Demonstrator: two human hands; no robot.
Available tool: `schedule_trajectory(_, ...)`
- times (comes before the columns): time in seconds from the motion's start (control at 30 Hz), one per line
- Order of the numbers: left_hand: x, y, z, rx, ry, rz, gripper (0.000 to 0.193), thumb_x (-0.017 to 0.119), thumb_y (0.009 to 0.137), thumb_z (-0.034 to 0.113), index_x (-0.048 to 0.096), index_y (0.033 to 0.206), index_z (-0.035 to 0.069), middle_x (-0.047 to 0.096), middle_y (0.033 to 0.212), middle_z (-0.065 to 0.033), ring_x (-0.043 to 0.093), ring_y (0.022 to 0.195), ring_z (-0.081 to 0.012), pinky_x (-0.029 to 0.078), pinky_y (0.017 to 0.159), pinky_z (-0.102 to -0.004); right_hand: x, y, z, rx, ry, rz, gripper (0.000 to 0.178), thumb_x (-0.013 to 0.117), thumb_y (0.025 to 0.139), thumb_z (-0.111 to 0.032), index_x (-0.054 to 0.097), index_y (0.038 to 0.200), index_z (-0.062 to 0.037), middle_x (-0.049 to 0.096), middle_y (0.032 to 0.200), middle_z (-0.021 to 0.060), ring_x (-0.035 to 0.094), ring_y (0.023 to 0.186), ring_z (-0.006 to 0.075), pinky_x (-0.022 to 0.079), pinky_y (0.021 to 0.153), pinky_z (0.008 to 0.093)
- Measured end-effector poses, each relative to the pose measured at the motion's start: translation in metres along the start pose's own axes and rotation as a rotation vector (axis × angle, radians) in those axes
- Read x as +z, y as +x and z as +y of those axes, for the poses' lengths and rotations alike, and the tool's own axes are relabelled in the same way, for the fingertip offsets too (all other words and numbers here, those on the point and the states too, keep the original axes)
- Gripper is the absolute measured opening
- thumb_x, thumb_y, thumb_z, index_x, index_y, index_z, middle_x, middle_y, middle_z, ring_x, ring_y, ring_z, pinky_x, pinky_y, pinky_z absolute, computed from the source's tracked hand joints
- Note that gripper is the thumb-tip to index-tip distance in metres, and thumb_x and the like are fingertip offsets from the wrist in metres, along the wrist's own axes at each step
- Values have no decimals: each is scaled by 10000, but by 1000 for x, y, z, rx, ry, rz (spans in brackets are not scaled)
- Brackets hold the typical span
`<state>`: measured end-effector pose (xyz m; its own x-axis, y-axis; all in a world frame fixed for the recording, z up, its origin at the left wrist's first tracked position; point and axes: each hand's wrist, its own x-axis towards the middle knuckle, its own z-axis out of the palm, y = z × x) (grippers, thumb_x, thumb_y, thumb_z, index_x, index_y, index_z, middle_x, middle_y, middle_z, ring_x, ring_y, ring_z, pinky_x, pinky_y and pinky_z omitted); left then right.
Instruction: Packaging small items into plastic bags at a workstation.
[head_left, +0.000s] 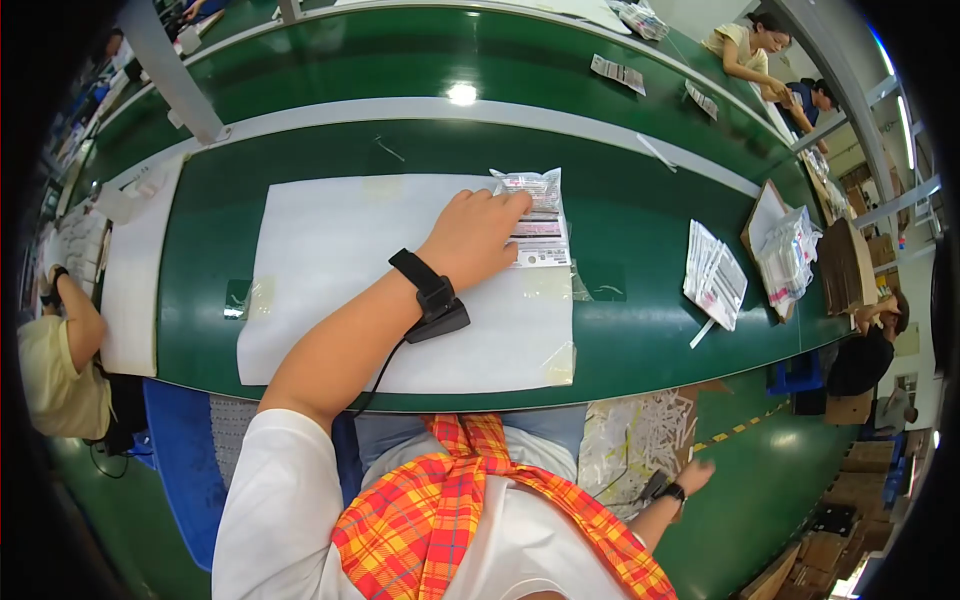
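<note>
1. Fingers [520,203] of the left hand [468,238] are bent over one packet [542,228], touching its left side; thumb and forefinger stand apart, and whether they pinch it cannot be told.
2. That packet lies at the upper right corner of a white sheet [400,300]. It is roughly rectangular, shiny and crinkled at the top, with small print and dark and pink bands.
3. Smooth and matte, the sheet is fixed to a glossy green worktop [205,235] with pieces of clear tape [560,362] at its edges.
4. Low on the right, the right hand [692,477] hangs beside the person's body, well apart from the packet; it is small and blurred, so its grip cannot be told.
5. Near it, below the worktop's edge, one open carton [689,425] holds a tangle of thin white strips [640,435], too many to count.
6. At the worktop's right end, one cardboard tray [750,238] holds a heap of white packets [787,258]. Just left of it lies one fanned pile [714,278] of flat, similar packets; neither group can be counted.
7. Two single packets [618,74] lie apart on the far green surface.
8. Two black wristbands [425,283] show, one per wrist; the left one carries a dark box with a cable.
</note>
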<state>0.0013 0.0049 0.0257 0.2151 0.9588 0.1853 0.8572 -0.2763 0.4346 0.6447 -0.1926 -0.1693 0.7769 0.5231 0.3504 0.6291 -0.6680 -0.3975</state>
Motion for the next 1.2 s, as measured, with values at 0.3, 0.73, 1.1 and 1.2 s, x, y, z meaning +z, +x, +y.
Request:
schedule_trajectory(0.3, 6, -15, -13, 146, 143, 143, 219, 695, 764, 189, 661, 971, 128, 603, 1020, -64, 559, 968, -269, 425, 825, -388, -115, -94, -473, -999, 756, -828, 407, 631, 909, -170, 549, 1272, -5, 642, 1116, 125, 607, 1055, 208, 466, 925, 321)
schedule_trajectory(0.73, 13, -1, -16, -66, 172, 221, 197, 678, 762, 193, 674, 904, 56, 610, 948, -102, 581, 911, -276, 473, 750, -404, -13, -96, -551, -1182, 470, -1002, 645, 738, 783, -230, 479, 1344, -46, 575, 1153, 189, 585, 1034, 304, 481, 888, 360)
schedule_trajectory(1.1, -2, 3, -37, -182, 75, 129, 182, 639, 794, 194, 660, 777, 14, 615, 843, -152, 616, 790, -323, 505, 671, -432, -8, -109, -743, -1520, 53, -1048, 598, 798, 663, -378, 659, 1129, -30, 677, 1067, 152, 637, 978, 272, 498, 860, 355)
schedule_trajectory(1.2, -4, 10, -36, -174, 53, 121, 194, 633, 806, 205, 654, 766, 16, 615, 840, -148, 615, 784, -324, 505, 667, -432, 21, -99, -800, -1410, 142, -807, 691, 789, 672, -447, 627, 1198, -28, 681, 1102, 155, 643, 1016, 270, 502, 873, 360)
